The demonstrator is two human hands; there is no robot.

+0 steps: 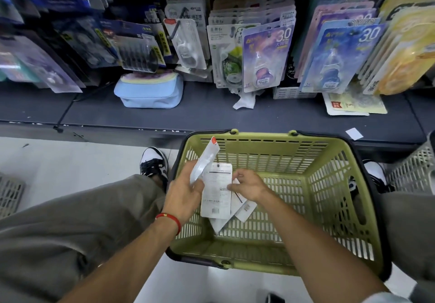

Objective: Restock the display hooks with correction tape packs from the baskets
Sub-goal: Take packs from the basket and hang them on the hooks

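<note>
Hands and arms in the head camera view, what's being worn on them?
Both forearms are bare, with no sleeves and no gloves. The left hand has a thin red cord bracelet with a small gold bead at the wrist. The right hand and its wrist carry nothing.

Both forearms reaching forward and down, left hand [186,192] with fingers curled in a grip (red cord at the wrist), right hand [247,186] pinching, knuckles up

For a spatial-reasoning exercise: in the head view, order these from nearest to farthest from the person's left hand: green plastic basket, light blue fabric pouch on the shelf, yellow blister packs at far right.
1. Green plastic basket, just right of the left hand.
2. Light blue fabric pouch, on the shelf above.
3. Yellow blister packs, far upper right.
</note>
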